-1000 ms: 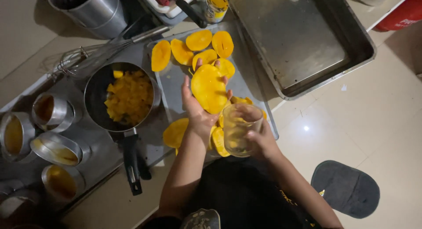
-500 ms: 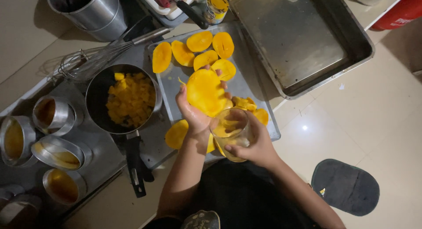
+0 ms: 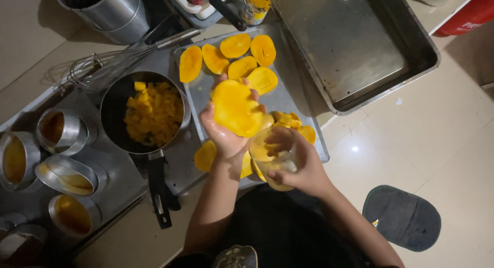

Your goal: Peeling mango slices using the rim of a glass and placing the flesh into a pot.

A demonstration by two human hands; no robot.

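Cradling a mango half [image 3: 236,108] flesh-up in the left hand [image 3: 226,136], fingers curled under its skin, the person gripped a clear glass [image 3: 272,157] in the right hand [image 3: 303,167], its rim beside the fruit, above the metal tray [image 3: 288,100] of other halves

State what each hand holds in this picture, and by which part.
Left hand: a mango half, cupped from beneath its skin side. Right hand: a clear glass, gripped around its side.

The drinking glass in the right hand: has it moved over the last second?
Yes. The glass has tipped from upright with its mouth toward the mango half in the left hand, and shifted slightly toward the pan.
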